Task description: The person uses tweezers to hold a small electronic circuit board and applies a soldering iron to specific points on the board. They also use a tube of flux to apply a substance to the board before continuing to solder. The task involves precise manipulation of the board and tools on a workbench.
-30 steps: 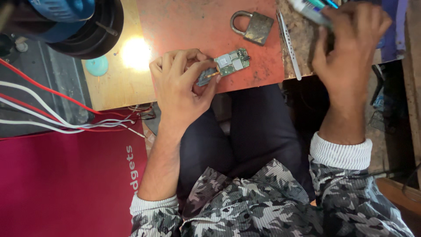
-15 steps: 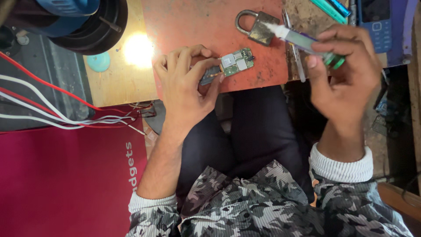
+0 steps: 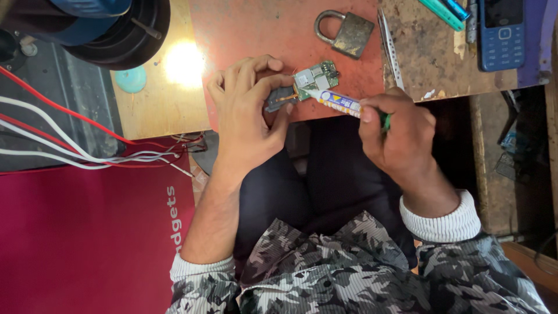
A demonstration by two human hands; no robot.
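Little board: a small green circuit board sits at the near edge of the red mat on the desk.
Left hand: the left hand is closed on the board's left end, with fingers and thumb pinching it so it stays put.
Right hand: the right hand is closed round a thin white tube with a green end.
Tube tip: the tip of the tube points at the board and looks like it is touching it, right next to the left thumb.
What just changed: a second ago the right hand was far up by the desk's right corner. Half a second ago it held the tube up by the padlock. Now the tube is down at the board.
What that means: it looks like something from the tube is about to go on the board.
What stayed: the left hand kept its hold in the same spot.
Close by: a grey padlock and thin metal tweezers lie just past the board.
Further off: a blue phone lies at the right, and red and white wires run off to the left.
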